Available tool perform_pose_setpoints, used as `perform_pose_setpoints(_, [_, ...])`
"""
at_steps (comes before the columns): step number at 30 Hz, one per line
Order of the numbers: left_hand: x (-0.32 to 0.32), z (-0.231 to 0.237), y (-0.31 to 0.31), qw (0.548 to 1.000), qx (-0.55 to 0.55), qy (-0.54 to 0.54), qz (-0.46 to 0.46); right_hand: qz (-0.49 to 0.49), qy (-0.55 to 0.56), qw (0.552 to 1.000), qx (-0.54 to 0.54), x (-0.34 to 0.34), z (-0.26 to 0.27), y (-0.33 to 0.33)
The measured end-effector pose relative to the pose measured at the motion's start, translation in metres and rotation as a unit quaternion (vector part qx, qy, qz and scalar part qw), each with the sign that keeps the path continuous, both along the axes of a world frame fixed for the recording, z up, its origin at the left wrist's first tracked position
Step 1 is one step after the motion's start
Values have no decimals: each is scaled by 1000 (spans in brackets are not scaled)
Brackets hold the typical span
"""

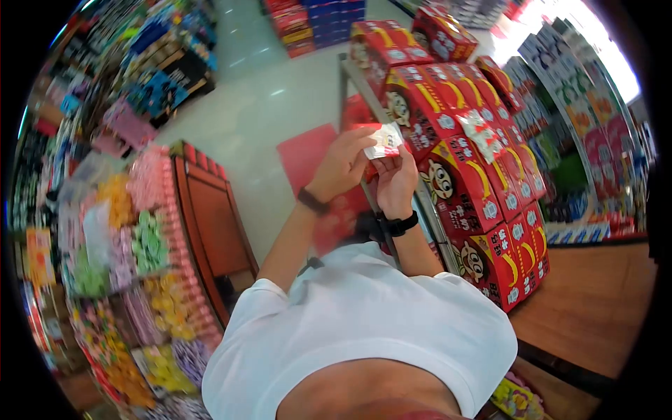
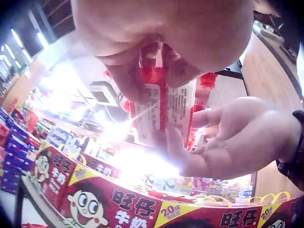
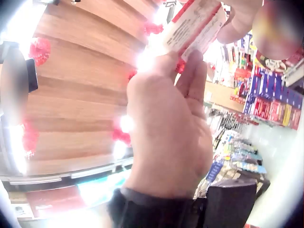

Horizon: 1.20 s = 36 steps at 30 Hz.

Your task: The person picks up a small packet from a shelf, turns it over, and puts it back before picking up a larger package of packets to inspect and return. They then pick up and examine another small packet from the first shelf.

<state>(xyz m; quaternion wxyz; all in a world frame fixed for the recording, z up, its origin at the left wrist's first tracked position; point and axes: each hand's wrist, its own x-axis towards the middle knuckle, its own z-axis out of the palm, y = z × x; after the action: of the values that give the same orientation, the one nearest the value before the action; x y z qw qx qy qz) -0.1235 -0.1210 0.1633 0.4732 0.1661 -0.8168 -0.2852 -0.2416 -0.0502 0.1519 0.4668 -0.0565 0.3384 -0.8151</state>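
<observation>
A small white and red printed packet (image 1: 384, 141) is held up in front of the chest, over the aisle. My left hand (image 1: 343, 162) pinches it by the left end. At its other end, the right hand (image 1: 397, 183) grips it between thumb and fingers. Seen from the left wrist, the packet (image 2: 151, 114) has a red band and small printed text, and the right hand (image 2: 247, 135) comes in from the side at its lower edge. The right wrist view shows the packet (image 3: 195, 29) above the right hand (image 3: 173, 116), the left hand's fingertips (image 3: 232, 28) beside it.
Stacked red milk cartons (image 1: 455, 178) with a cartoon face stand to the right, a white and red bag (image 1: 481, 134) lying on them. On the left is a display (image 1: 150, 241) of colourful bagged goods. A red mat (image 1: 308, 150) lies on the pale floor (image 1: 255, 91).
</observation>
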Motion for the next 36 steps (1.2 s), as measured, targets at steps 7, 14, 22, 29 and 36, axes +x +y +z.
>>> perform_pose_setpoints(7, [178,-11,78,981,48,90,167,190,53,980,8,127,-23,22])
perform_pose_setpoints(14, [303,-14,212,862,69,127,485,487,155,859,41,273,-30,71])
perform_pose_setpoints(22, [403,-41,399,590,85,203,777,773,239,587,22,449,-38,181])
perform_pose_setpoints(29, [466,-90,560,392,117,256,876,874,250,417,25,564,-71,325])
perform_pose_setpoints(36, [501,-102,710,249,148,306,907,942,240,230,-46,650,-97,454])
